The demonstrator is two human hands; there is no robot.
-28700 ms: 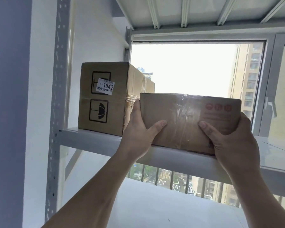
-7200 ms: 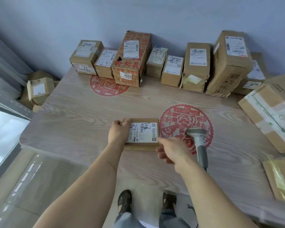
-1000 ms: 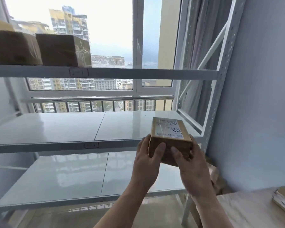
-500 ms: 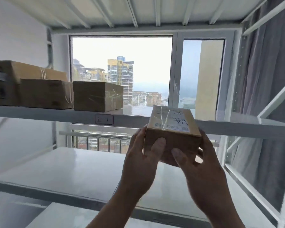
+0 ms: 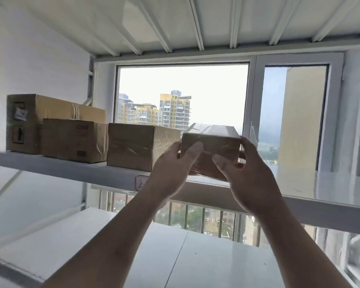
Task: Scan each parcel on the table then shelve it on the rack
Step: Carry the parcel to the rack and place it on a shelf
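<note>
I held the small parcel [image 5: 210,148] with my left hand [image 5: 170,171] and right hand [image 5: 252,175], fingers curled round it, just right of the taped box [image 5: 141,146] on the shelf [image 5: 71,169]. I needed to set it flat and push straight back.

Upper rack shelf [image 5: 75,170]: three boxes in a row at left. Small parcel [image 5: 211,149] just right of them, between left hand [image 5: 170,169] and right hand [image 5: 249,175]. Window [image 5: 182,96] behind.
</note>
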